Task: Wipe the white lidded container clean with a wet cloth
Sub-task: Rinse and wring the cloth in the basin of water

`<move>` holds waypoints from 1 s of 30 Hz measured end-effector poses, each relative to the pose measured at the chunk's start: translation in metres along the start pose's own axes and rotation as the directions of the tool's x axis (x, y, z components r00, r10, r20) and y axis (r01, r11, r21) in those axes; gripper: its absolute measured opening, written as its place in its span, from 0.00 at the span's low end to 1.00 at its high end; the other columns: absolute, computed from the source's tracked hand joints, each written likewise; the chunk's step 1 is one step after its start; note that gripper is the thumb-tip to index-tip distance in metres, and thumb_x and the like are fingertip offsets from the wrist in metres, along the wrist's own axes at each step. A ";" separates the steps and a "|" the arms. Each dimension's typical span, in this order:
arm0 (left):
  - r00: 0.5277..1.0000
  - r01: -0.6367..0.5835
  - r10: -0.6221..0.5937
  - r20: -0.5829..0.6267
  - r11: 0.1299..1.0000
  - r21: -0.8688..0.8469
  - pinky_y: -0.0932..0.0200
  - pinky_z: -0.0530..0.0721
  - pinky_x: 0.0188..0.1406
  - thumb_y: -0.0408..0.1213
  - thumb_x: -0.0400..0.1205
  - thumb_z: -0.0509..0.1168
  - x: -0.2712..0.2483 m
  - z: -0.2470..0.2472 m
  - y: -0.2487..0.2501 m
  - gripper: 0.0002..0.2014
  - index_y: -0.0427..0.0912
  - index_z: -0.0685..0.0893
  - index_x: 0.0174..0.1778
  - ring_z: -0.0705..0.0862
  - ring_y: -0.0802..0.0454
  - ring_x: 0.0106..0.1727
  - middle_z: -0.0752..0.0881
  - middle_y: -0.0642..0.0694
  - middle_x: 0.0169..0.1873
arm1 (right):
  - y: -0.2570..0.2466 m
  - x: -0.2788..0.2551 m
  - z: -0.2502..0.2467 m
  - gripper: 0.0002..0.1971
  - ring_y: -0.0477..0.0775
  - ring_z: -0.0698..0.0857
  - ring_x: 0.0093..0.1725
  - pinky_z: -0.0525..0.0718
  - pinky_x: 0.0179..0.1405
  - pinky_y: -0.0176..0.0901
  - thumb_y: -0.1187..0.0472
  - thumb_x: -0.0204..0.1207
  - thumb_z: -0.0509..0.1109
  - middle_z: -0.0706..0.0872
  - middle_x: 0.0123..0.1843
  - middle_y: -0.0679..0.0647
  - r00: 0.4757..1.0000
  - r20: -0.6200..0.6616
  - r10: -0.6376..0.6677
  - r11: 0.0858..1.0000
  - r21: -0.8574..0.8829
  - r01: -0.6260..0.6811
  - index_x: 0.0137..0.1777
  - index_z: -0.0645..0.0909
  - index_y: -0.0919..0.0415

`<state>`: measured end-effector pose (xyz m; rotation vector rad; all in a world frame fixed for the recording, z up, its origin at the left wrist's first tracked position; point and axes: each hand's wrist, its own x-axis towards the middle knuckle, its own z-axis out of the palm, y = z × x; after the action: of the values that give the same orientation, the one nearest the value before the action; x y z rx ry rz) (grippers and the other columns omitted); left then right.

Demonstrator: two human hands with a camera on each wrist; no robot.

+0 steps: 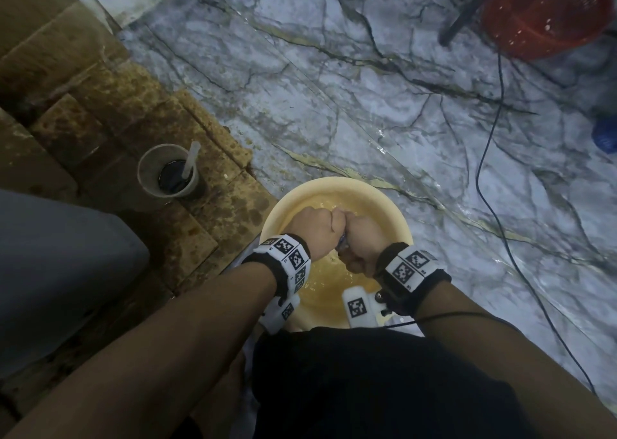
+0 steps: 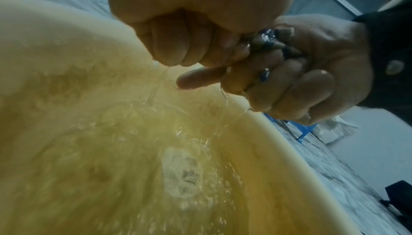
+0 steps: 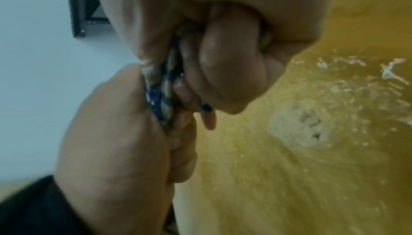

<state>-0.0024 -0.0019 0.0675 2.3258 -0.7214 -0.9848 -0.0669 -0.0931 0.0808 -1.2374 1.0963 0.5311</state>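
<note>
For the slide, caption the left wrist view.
Left hand and right hand wring a wet blue-checked cloth over a round yellow plastic basin of water.

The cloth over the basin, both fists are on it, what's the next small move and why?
Probably one more twist. Both the left hand and the right hand grip the cloth above the basin, and water runs down from them into the basin, so the cloth looks too wet for wiping.
</note>
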 end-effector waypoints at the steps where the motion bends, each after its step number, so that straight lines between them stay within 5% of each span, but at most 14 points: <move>1: 1.000 -0.010 0.010 -0.007 1.000 0.012 0.54 0.71 0.34 0.45 0.89 0.45 0.000 0.000 0.000 0.29 0.42 0.71 0.20 0.77 0.40 0.31 0.75 0.42 0.21 | 0.001 0.001 -0.001 0.24 0.48 0.59 0.17 0.55 0.19 0.32 0.47 0.84 0.53 0.68 0.20 0.52 0.999 0.033 0.021 0.999 0.037 -0.022 0.28 0.69 0.58; 3: 1.000 0.010 -0.010 -0.011 1.000 0.000 0.54 0.69 0.34 0.44 0.89 0.44 0.001 -0.001 -0.001 0.28 0.40 0.72 0.24 0.78 0.39 0.33 0.77 0.41 0.24 | 0.005 0.002 -0.001 0.25 0.49 0.59 0.17 0.56 0.18 0.33 0.43 0.84 0.53 0.67 0.21 0.53 0.998 0.057 0.013 0.994 0.112 -0.019 0.29 0.69 0.57; 6: 0.988 0.147 -0.142 0.052 0.984 -0.102 0.54 0.71 0.33 0.42 0.89 0.41 0.004 -0.003 -0.002 0.23 0.35 0.78 0.45 0.82 0.39 0.38 0.81 0.40 0.34 | 0.016 0.007 0.002 0.27 0.52 0.67 0.17 0.64 0.16 0.35 0.40 0.86 0.49 0.74 0.24 0.59 0.972 -0.088 -0.218 0.975 0.017 0.221 0.38 0.79 0.56; 8: 0.980 0.190 -0.175 0.098 0.965 -0.181 0.56 0.74 0.29 0.47 0.89 0.40 0.008 0.000 -0.009 0.28 0.32 0.81 0.43 0.80 0.42 0.30 0.83 0.40 0.29 | 0.022 0.007 0.003 0.25 0.51 0.78 0.26 0.77 0.21 0.39 0.40 0.86 0.46 0.83 0.34 0.60 0.882 -0.144 -0.448 0.886 -0.206 0.416 0.63 0.82 0.48; 9: 0.973 0.220 -0.194 0.123 0.940 -0.262 0.57 0.76 0.27 0.52 0.88 0.40 0.008 0.001 -0.012 0.32 0.33 0.82 0.37 0.80 0.43 0.25 0.83 0.40 0.24 | 0.026 0.007 0.002 0.26 0.46 0.81 0.37 0.80 0.34 0.29 0.41 0.86 0.46 0.84 0.44 0.56 0.816 -0.137 -0.562 0.804 -0.322 0.500 0.72 0.77 0.50; 11: 0.955 0.287 -0.229 0.186 0.873 -0.395 0.60 0.75 0.22 0.57 0.87 0.40 0.005 0.003 -0.013 0.37 0.35 0.81 0.29 0.78 0.45 0.19 0.82 0.41 0.19 | 0.030 0.007 -0.001 0.28 0.40 0.75 0.57 0.67 0.53 0.16 0.46 0.85 0.46 0.77 0.61 0.51 0.690 -0.083 -0.719 0.630 -0.496 0.597 0.79 0.70 0.56; 14: 0.956 0.276 -0.207 0.207 0.873 -0.402 0.59 0.73 0.24 0.54 0.88 0.41 -0.003 0.002 -0.005 0.32 0.33 0.81 0.41 0.75 0.47 0.18 0.80 0.42 0.20 | 0.034 0.009 0.001 0.28 0.46 0.75 0.62 0.65 0.59 0.28 0.47 0.85 0.46 0.78 0.65 0.55 0.613 -0.011 -0.790 0.493 -0.608 0.623 0.79 0.69 0.58; 16: 0.964 0.242 -0.178 0.197 0.894 -0.377 0.52 0.74 0.32 0.41 0.89 0.47 -0.005 0.001 0.003 0.18 0.31 0.74 0.60 0.78 0.43 0.29 0.81 0.37 0.30 | 0.032 0.009 0.005 0.29 0.51 0.78 0.66 0.68 0.63 0.36 0.44 0.84 0.44 0.81 0.67 0.56 0.628 -0.045 -0.777 0.521 -0.606 0.601 0.78 0.71 0.57; 20: 0.969 0.244 -0.208 0.133 0.896 -0.371 0.46 0.78 0.43 0.36 0.89 0.47 -0.005 -0.006 0.011 0.15 0.30 0.72 0.62 0.83 0.35 0.48 0.84 0.31 0.50 | 0.020 0.010 0.009 0.27 0.54 0.82 0.65 0.72 0.62 0.37 0.48 0.84 0.45 0.86 0.64 0.58 0.695 -0.170 -0.699 0.665 -0.510 0.545 0.73 0.77 0.57; 22: 0.978 0.209 -0.185 0.101 0.917 -0.339 0.45 0.82 0.47 0.41 0.90 0.44 -0.003 -0.008 0.009 0.20 0.33 0.78 0.52 0.85 0.36 0.46 0.87 0.34 0.44 | 0.017 0.011 0.011 0.28 0.55 0.86 0.56 0.78 0.57 0.42 0.47 0.84 0.44 0.90 0.53 0.61 0.725 -0.180 -0.665 0.698 -0.496 0.517 0.72 0.77 0.56; 26: 0.982 0.185 -0.184 0.035 0.926 -0.328 0.56 0.77 0.36 0.45 0.88 0.44 0.004 -0.001 0.001 0.27 0.41 0.80 0.29 0.84 0.43 0.33 0.85 0.41 0.27 | 0.014 0.012 0.011 0.22 0.53 0.86 0.39 0.85 0.46 0.50 0.52 0.87 0.47 0.87 0.35 0.54 0.816 -0.207 -0.540 0.810 -0.393 0.436 0.58 0.84 0.54; 28: 0.984 0.174 -0.177 0.019 0.932 -0.319 0.59 0.73 0.32 0.45 0.88 0.44 0.003 0.001 0.000 0.28 0.41 0.80 0.26 0.82 0.47 0.29 0.84 0.43 0.24 | 0.012 0.010 0.010 0.23 0.50 0.80 0.26 0.78 0.30 0.43 0.56 0.87 0.49 0.82 0.24 0.52 0.842 -0.197 -0.502 0.845 -0.318 0.429 0.39 0.83 0.55; 30: 0.985 0.169 -0.173 0.017 0.932 -0.321 0.60 0.71 0.29 0.43 0.88 0.46 0.000 0.003 -0.002 0.27 0.41 0.79 0.26 0.81 0.47 0.30 0.83 0.43 0.25 | 0.012 0.007 0.009 0.24 0.50 0.73 0.20 0.69 0.21 0.38 0.57 0.87 0.49 0.78 0.20 0.52 0.883 -0.199 -0.426 0.890 -0.269 0.369 0.31 0.77 0.58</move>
<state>-0.0040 -0.0017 0.0646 2.1278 -0.3247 -1.0745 -0.0701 -0.0831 0.0683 -1.7187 0.9669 0.1819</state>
